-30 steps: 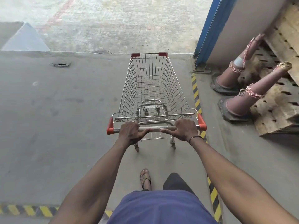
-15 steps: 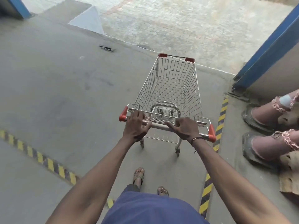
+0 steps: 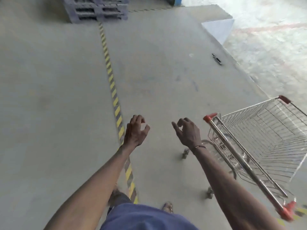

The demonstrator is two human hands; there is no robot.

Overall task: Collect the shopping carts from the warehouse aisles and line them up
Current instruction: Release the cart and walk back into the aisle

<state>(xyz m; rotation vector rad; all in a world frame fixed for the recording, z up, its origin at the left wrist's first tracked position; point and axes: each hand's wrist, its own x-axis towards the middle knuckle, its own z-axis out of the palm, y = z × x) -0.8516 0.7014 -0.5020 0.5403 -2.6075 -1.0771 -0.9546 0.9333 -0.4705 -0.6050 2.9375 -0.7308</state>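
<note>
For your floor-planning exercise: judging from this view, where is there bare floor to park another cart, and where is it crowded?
Bare concrete lies left of the striped line, below the stacked pallets. More lies between that line and the shopping cart, ahead of the empty left hand and right hand. It is crowded at right: the cart fills it, with a small dark object beyond.

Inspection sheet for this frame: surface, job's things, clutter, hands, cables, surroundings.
Surface: grey concrete floor with a yellow-black hazard stripe.
Job's things: one empty shopping cart at right, red-capped handle toward the person.
Clutter: small dark object on the floor.
Hands: left hand and right hand loosely curled, holding nothing, clear of the cart.
Cables: nothing seen.
Surroundings: stacked grey pallets ahead; bright paved area at upper right.
</note>
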